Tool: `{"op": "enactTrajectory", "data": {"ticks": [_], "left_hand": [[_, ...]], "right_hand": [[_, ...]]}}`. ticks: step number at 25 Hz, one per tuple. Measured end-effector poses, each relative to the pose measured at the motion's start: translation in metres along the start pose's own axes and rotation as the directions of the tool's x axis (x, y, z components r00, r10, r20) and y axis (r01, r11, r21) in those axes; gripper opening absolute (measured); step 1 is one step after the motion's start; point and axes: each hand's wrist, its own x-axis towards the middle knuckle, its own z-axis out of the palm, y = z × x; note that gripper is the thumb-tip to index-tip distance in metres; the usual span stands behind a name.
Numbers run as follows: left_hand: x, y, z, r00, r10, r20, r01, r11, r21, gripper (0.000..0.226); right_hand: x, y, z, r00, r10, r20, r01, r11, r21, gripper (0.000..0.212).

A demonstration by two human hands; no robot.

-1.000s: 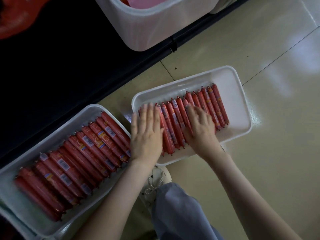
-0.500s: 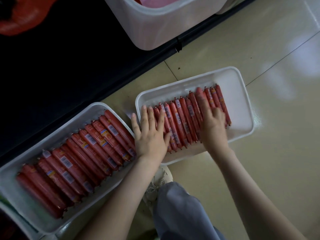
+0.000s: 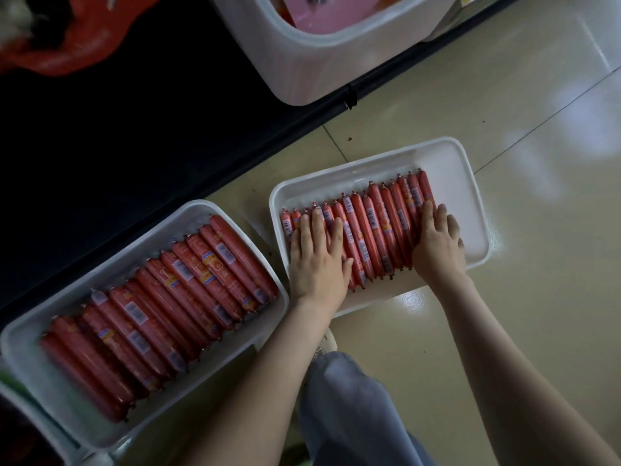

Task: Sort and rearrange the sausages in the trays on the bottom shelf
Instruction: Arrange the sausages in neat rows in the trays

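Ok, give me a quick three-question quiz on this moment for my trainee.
1. True or false: the left hand and the right hand both touch the thin sausages in the right tray.
2. Which holds the thick sausages? A) the left tray B) the right tray C) neither
3. Fill in: both trays sit on the tiled ____.
Key: 1 true; 2 A; 3 floor.
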Motion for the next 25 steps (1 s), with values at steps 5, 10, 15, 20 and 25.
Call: {"op": "enactTrajectory", "data": {"ticks": [5,10,15,20,25], "left_hand": [[-0.015,-0.011,-0.046,0.986,-0.004,-0.169,-0.025,0.986,-0.167,0.058],[-0.072,-0.042,-0.154,0.933,-0.083,-0.351,-0.014,0.964,-0.266,0.048],[-0.183,-0.073,-0.259,0.805,-0.208,-0.556,0.005,0.939,-0.343,0.045],[-0.329,-0.119,-0.319,0.641,-0.41,-0.649,0.066,0.872,-0.485,0.045],[-0.503,-0.191,-0.324,0.412,-0.585,-0.698,0.208,0.806,-0.553,0.043]], "right_hand": [[-0.047,-0.048,-0.039,0.948,-0.216,-0.232,0.274,0.927,0.257,0.054],[-0.15,-0.116,-0.114,0.807,-0.442,-0.392,0.579,0.723,0.376,0.038],[-0.265,-0.17,-0.208,0.607,-0.691,-0.393,0.788,0.458,0.411,0.035],[-0.389,-0.227,-0.253,0.363,-0.865,-0.348,0.912,0.254,0.321,0.033],[-0.553,-0.311,-0.217,0.046,-0.963,-0.264,0.965,-0.025,0.259,0.028]]}}
